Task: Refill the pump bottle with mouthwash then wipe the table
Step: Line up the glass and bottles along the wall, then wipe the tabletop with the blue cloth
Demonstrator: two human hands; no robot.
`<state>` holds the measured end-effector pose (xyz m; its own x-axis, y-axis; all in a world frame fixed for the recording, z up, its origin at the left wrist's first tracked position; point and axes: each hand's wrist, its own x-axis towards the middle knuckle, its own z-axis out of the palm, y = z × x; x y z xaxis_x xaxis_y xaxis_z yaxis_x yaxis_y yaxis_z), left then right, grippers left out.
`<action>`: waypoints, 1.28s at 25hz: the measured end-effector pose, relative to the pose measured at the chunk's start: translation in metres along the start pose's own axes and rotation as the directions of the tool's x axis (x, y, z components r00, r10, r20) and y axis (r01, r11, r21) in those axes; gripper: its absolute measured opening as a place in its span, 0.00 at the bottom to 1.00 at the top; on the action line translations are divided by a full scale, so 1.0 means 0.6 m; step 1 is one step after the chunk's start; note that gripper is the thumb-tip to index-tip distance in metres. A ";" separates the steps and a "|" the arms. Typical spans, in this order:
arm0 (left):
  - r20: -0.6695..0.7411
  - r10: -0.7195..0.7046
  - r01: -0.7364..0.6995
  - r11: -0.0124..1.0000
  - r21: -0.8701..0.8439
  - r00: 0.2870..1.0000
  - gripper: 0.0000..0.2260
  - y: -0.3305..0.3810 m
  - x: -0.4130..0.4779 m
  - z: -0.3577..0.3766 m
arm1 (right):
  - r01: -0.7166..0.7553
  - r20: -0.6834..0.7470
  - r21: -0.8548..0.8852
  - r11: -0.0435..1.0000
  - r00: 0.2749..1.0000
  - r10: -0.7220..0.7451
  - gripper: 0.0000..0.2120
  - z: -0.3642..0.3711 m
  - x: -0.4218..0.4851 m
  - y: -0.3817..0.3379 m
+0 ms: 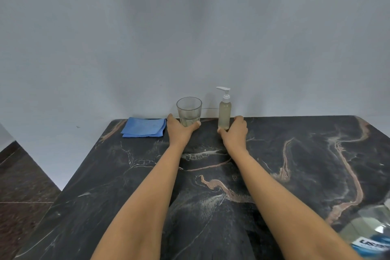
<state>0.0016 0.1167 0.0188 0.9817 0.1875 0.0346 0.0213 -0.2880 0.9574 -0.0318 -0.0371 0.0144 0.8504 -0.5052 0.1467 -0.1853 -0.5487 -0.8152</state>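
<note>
The clear pump bottle [225,115], white-capped with cloudy liquid inside, stands upright at the desk's [295,175] far edge. The folded blue cloth [143,127] lies flat to its left.

Polished dark marble table [295,175]; clear glass tumbler [189,111]; translucent, probably plastic pump bottle [225,114]; soft blue cloth [144,127].

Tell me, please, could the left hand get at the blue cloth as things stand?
Probably yes, once freed: the left hand holds the glass, and the blue cloth lies flat right beside it with nothing between.
</note>
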 end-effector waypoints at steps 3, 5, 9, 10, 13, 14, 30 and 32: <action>-0.053 -0.040 0.039 0.999 -0.024 0.998 0.45 0.007 -0.051 -0.020 | 0.047 0.001 0.019 0.999 0.999 -0.047 0.23 -0.035 -0.044 -0.008; -0.056 -0.040 0.039 0.999 -0.019 0.998 0.43 0.014 -0.098 -0.036 | 0.070 0.014 0.046 0.997 0.997 -0.071 0.22 -0.069 -0.083 -0.015; -0.041 0.009 -0.007 0.999 0.040 0.999 0.35 0.033 -0.210 -0.057 | 0.144 0.041 0.062 0.988 0.988 -0.146 0.18 -0.143 -0.174 -0.028; -0.032 0.025 -0.024 0.999 0.044 0.999 0.33 0.037 -0.237 -0.059 | 0.161 0.046 0.063 0.985 0.985 -0.164 0.18 -0.158 -0.195 -0.029; 0.015 0.074 -0.075 0.996 0.051 0.997 0.28 0.052 -0.326 -0.060 | 0.209 0.065 0.060 0.976 0.975 -0.213 0.16 -0.210 -0.269 -0.026; 0.033 0.094 -0.096 0.994 0.059 0.995 0.27 0.054 -0.354 -0.058 | 0.226 0.071 0.060 0.972 0.971 -0.230 0.15 -0.226 -0.293 -0.021; 0.255 0.283 -0.359 0.871 0.335 0.925 0.19 0.041 -0.542 -0.016 | 0.059 -0.447 -0.021 0.998 0.893 -0.063 0.42 -0.382 -0.438 0.137; 0.253 0.273 -0.350 0.869 0.349 0.928 0.18 0.041 -0.539 -0.013 | 0.024 -0.372 -0.002 1.000 0.928 -0.023 0.46 -0.379 -0.419 0.146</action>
<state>-0.3169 0.0562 0.0332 0.9650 -0.1416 0.2207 -0.2591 -0.6435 0.7202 -0.3739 -0.1095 0.0336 0.6099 -0.7043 0.3634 -0.1658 -0.5618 -0.8105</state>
